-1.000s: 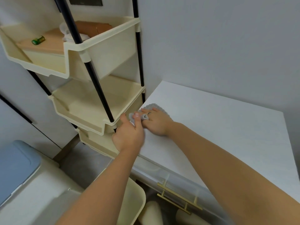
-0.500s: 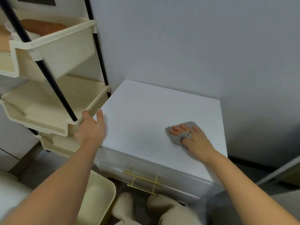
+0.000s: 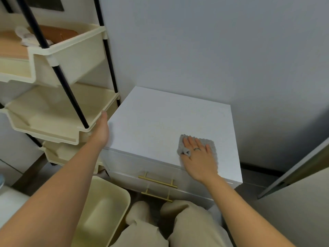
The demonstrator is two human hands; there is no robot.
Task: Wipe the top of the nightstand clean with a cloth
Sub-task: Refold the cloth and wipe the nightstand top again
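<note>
The white nightstand (image 3: 160, 118) stands against the grey wall, with two drawers that have brass handles. A small grey cloth (image 3: 210, 142) lies flat on its top near the front right. My right hand (image 3: 197, 154) presses flat on the cloth, fingers spread, a loop of cloth around one finger. My left hand (image 3: 102, 130) rests against the nightstand's left front edge, fingers straight, holding nothing.
A cream tiered shelf rack (image 3: 58, 111) on black poles stands close to the nightstand's left side. A cream bin (image 3: 105, 207) sits on the floor below it. My knees (image 3: 160, 220) are in front of the drawers. A door edge (image 3: 293, 172) is at right.
My right hand carried the cloth from the back left corner across to the front right of the top. My left hand let go of the cloth and settled at the left edge.
</note>
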